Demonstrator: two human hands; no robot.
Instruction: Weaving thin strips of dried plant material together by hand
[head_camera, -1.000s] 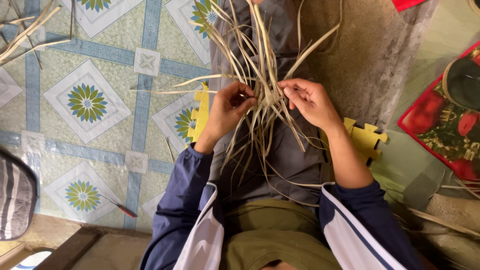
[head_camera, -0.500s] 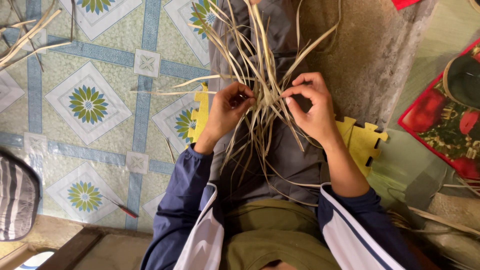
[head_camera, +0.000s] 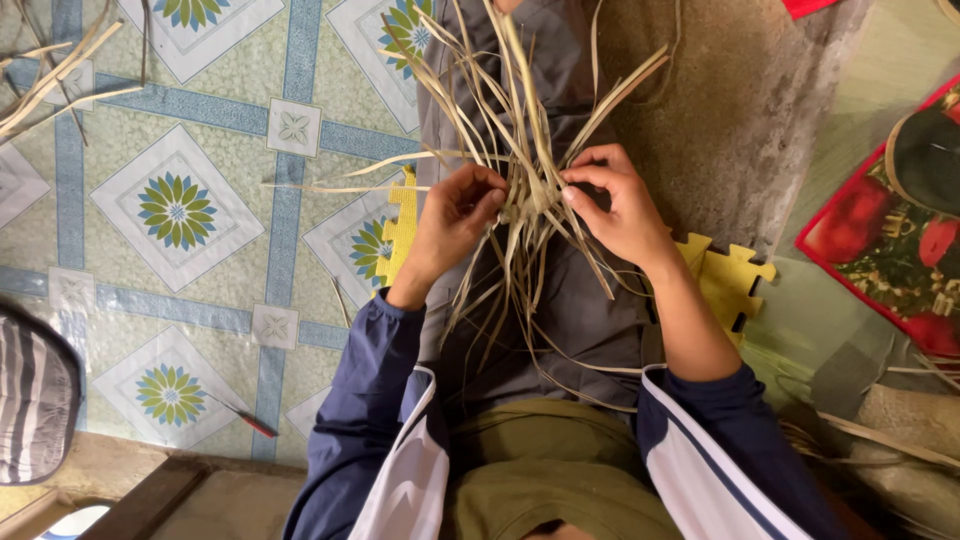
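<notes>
A bundle of dry, pale straw strips (head_camera: 520, 130) crosses over itself above my lap, its loose ends fanning up and hanging down. My left hand (head_camera: 455, 220) pinches the strips at the crossing from the left. On the other side my right hand (head_camera: 615, 205) grips the same knot of strips with thumb and fingers. Both hands meet at the woven centre (head_camera: 528, 205). Under them lie my grey trousers (head_camera: 580, 310) and dark blue sleeves with white panels.
A patterned floor covering with blue lines and flower tiles (head_camera: 180, 210) spreads to the left. Loose strips (head_camera: 50, 80) lie at the top left. A yellow foam puzzle mat (head_camera: 730, 275), a red printed cloth (head_camera: 900, 240), a striped object (head_camera: 30, 390) and a small red-handled tool (head_camera: 245, 420) lie around.
My right hand has closed in on the crossing of the strips, coming nearer my left hand. The left hand stays at the knot with small finger movements.
</notes>
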